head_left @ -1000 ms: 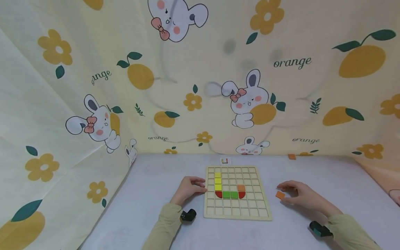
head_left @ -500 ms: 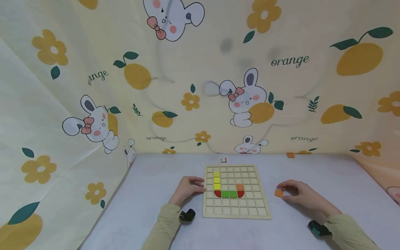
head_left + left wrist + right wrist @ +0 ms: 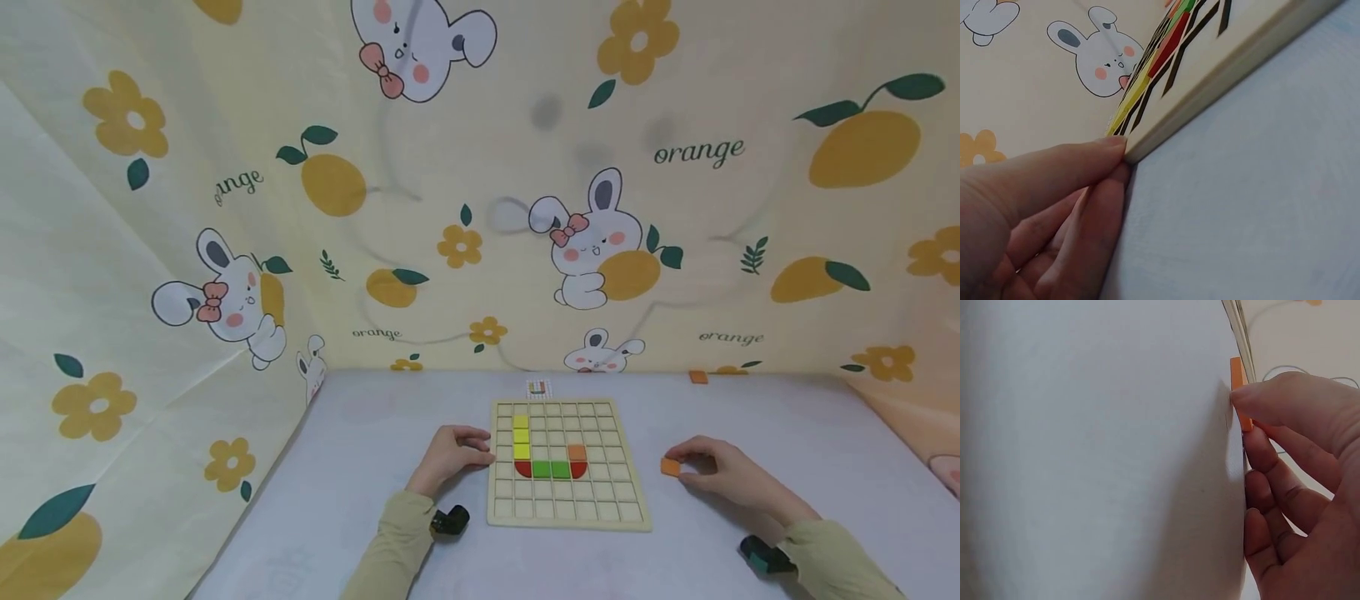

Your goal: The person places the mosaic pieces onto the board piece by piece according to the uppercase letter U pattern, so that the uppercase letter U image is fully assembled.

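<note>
A wooden grid board (image 3: 626, 507) lies on the table in the head view. My left hand (image 3: 448, 457) holds its left edge; in the left wrist view the thumb (image 3: 1107, 150) and a finger pinch the board's rim (image 3: 1210, 94). Off the board's right side, my right hand (image 3: 731, 473) pinches a square orange tile (image 3: 670, 467) between thumb and fingers, low over the table or touching it. The right wrist view shows that tile (image 3: 1237, 372) edge-on. On the board, yellow tiles (image 3: 521, 437), red curved tiles (image 3: 578, 470), green tiles (image 3: 551, 469) and an orange tile (image 3: 577, 452) form a U-like line.
A small pattern card (image 3: 538, 389) lies behind the board. Another orange tile (image 3: 698, 377) sits at the table's back edge, by the printed cloth backdrop (image 3: 465, 167). White table cloth (image 3: 570, 567) covers the surface in front.
The orange tile by my right hand has turned slightly, its edges now squarer to the board, and the fingers are closer on it. My left hand stays at the board; the head view shifts slightly.
</note>
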A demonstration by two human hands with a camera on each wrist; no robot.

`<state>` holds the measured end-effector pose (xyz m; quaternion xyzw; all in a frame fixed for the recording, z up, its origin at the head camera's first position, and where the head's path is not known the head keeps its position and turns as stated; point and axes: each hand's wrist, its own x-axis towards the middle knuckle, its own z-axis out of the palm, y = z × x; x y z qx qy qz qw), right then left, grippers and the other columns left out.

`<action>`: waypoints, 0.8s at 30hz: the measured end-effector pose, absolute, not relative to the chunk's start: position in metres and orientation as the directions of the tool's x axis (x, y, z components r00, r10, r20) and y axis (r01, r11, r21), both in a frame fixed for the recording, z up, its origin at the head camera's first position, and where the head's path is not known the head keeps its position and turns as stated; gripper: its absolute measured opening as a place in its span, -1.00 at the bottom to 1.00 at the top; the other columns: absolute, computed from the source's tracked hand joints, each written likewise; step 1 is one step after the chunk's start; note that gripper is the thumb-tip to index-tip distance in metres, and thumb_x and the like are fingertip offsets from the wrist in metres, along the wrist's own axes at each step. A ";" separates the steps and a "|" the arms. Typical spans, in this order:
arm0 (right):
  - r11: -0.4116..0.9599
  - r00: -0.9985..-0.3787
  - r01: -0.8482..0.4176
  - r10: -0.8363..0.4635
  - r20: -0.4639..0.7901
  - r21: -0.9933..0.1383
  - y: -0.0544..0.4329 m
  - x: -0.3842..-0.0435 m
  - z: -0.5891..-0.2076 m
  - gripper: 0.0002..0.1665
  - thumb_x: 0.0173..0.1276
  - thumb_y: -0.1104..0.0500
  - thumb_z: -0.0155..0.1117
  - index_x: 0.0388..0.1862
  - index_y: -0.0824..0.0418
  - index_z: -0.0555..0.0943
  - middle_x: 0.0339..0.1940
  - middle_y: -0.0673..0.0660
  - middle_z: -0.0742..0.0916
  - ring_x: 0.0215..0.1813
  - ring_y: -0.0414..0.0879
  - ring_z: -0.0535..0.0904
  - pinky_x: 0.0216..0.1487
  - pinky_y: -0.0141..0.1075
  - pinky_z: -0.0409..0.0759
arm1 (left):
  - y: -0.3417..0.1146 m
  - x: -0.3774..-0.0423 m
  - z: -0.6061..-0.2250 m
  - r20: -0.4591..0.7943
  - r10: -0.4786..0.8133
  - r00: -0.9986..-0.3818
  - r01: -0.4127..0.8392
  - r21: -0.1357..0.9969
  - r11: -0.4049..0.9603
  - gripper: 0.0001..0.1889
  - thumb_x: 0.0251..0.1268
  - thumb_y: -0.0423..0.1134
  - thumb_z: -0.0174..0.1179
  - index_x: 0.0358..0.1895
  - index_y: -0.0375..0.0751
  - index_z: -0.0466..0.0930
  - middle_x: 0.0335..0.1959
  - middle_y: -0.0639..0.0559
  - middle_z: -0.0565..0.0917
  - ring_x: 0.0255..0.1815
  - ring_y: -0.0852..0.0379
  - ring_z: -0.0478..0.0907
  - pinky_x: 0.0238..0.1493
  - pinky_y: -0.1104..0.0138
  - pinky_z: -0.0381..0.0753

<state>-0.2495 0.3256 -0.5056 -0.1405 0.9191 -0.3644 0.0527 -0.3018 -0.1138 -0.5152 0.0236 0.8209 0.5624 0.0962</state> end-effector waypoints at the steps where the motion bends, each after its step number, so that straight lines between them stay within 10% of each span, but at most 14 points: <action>1: 0.698 -0.956 -0.217 -0.294 0.004 -0.682 0.326 -0.250 -0.506 -0.60 0.16 0.11 0.44 -0.02 0.17 0.63 -0.05 0.01 0.66 0.06 0.00 0.50 0.07 -0.25 0.50 | -0.114 -0.302 -0.516 -0.132 0.145 -0.981 -0.070 0.927 0.369 -0.60 -0.12 -0.31 0.51 -0.10 -0.20 0.68 -0.39 0.04 0.67 -0.34 0.13 0.57 -0.30 0.34 0.63; 24: 0.679 -0.954 -0.199 -0.299 -0.019 -0.706 0.327 -0.254 -0.507 -0.59 0.12 0.11 0.48 -0.06 0.20 0.64 -0.09 0.04 0.66 -0.05 -0.04 0.49 -0.09 -0.36 0.50 | -0.114 -0.302 -0.518 -0.104 0.152 -0.983 -0.040 0.926 0.376 -0.61 -0.11 -0.32 0.51 -0.11 -0.21 0.69 -0.41 0.05 0.67 -0.31 0.13 0.55 -0.28 0.33 0.61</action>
